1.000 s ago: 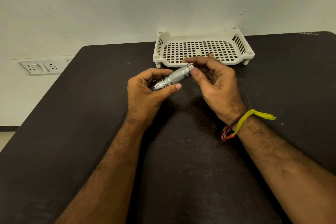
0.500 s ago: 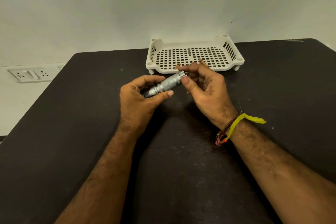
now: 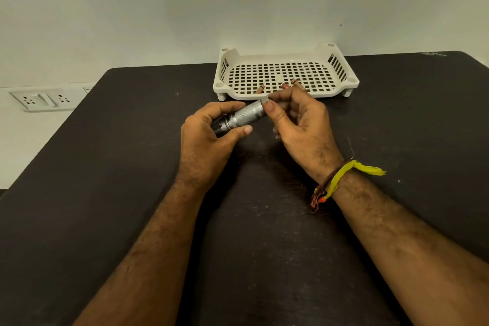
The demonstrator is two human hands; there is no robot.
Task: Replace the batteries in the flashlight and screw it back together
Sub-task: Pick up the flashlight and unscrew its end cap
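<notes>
Centrally, above the dark tabletop [image 3: 105, 193], the left hand [image 3: 203, 145] grips the silver flashlight [image 3: 244, 116] at its head end. The right hand [image 3: 299, 124] pinches its tail end between thumb and fingers. Behind, small brown batteries [image 3: 259, 88] lie in the white perforated tray [image 3: 285, 74].

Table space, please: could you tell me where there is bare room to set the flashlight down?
The dark table is bare left of the left hand, right of the right hand, and between the forearms. It is crowded around the flashlight and the white tray, whose front edge holds small brown cylinders.
</notes>
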